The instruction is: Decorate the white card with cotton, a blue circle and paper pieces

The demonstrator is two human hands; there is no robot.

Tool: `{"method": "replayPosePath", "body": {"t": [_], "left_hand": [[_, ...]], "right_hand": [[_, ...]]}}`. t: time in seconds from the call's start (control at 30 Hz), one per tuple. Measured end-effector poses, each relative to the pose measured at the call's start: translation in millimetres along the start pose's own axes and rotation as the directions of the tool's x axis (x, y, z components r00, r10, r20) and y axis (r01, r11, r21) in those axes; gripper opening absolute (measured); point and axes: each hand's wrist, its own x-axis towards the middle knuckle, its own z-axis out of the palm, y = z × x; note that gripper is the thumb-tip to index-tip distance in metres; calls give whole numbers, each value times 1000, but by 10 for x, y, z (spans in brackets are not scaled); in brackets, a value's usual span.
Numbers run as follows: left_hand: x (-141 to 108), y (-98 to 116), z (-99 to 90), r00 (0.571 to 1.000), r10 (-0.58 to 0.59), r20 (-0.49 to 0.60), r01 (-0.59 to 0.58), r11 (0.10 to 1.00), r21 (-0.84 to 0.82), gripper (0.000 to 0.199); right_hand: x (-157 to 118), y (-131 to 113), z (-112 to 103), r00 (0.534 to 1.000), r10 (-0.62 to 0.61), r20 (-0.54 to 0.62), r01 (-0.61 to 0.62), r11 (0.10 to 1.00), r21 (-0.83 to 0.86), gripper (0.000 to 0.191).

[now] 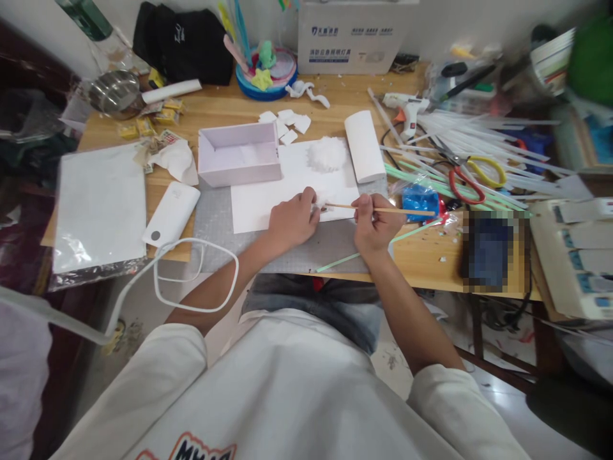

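Note:
Over a white sheet (pixel 253 203) on the grey cutting mat (pixel 215 223), my left hand (pixel 294 219) is closed, its fingertips against a small white fluffy tuft (pixel 322 198). My right hand (pixel 378 223) is wrapped round a thin wooden stick (pixel 412 211), whose left tip touches the tuft. Behind my hands lies a larger white fluffy pile (pixel 328 154) on the sheet. An open pale box (pixel 239 172) stands behind my left hand, and a curved white piece (pixel 364 145) lies to the right of the pile.
White power bank (pixel 171 214) and cable (pixel 234 281) at left, beside a plastic-wrapped pack (pixel 100 207). Scissors (pixel 464 185), a glue gun (pixel 409 115) and many plastic sticks (pixel 498 137) lie at right. A blue tray (pixel 265 94) and white carton (pixel 354 38) stand behind.

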Motion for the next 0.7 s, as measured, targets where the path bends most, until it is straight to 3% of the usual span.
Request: {"method": "replayPosePath", "body": {"t": [0.4, 0.57, 0.7], "left_hand": [[58, 31, 69, 996, -63, -71, 66, 997, 43, 27], [89, 56, 39, 996, -84, -40, 86, 995, 51, 32], [103, 55, 12, 996, -84, -26, 85, 995, 47, 34]], "right_hand": [[-63, 86, -1, 998, 10, -54, -5, 995, 95, 45], [-86, 87, -27, 1000, 8, -18, -7, 998, 55, 46], [-71, 111, -5, 997, 40, -72, -38, 999, 29, 46]]}}
